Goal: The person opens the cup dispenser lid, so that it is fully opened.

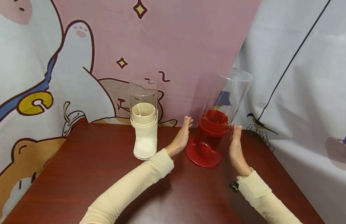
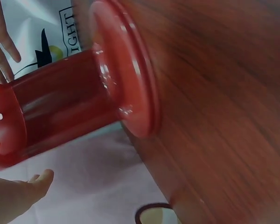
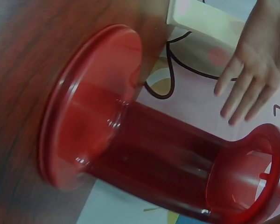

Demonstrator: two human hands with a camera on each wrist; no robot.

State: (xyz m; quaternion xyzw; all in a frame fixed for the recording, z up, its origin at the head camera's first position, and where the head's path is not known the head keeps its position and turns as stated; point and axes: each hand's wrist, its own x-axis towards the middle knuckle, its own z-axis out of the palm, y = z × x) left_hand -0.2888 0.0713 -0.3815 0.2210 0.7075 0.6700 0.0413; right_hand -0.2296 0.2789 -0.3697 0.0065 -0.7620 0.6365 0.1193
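Observation:
A red stand with a round base (image 1: pixel 203 157) and a clear upright tube (image 1: pixel 231 90) on its collar stands at the table's back right. My left hand (image 1: pixel 180 138) is at its left side with fingers straight, a gap between hand and stand. On the other side my right hand (image 1: pixel 237 152) is raised, fingers extended close to the red collar (image 1: pixel 213 124); whether they touch it I cannot tell. In the left wrist view the red column (image 2: pixel 60 93) lies between both hands. The right wrist view shows the red base (image 3: pixel 93 107) and the left hand's spread fingers (image 3: pixel 245 91).
Left of my left hand stands a cream dispenser-like stand (image 1: pixel 146 141) with a clear top container (image 1: pixel 142 88). Both stand on a dark red-brown wooden table (image 1: pixel 86 168). A cartoon-print cloth (image 1: pixel 187 46) hangs behind, and more cloth (image 1: pixel 307 93) hangs along the right.

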